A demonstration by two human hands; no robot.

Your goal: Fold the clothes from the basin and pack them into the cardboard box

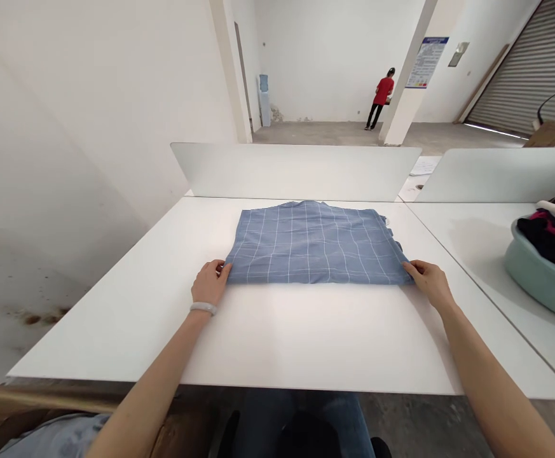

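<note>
1. Hands both at the near edge of a folded blue checked shirt [315, 242]: left hand [210, 283] at its 9 o'clock corner, right hand [428, 283] at its 3 o'clock corner.
2. Both part-closed, fingers curled onto the cloth. Firm pinch or light contact: cannot tell.
3. Shirt lies flat on the white worktop [115, 331], at 12 o'clock from the person, collar [301, 203] along the far edge.
4. Long axis runs 9-to-3, square across the person's front. Neither arm clearly nearer; one hand per end.
5. Teal tub [541, 283] of clothes [551, 229] sits at 2 o'clock on the adjoining worktop [458, 248], well apart from the shirt.
</note>
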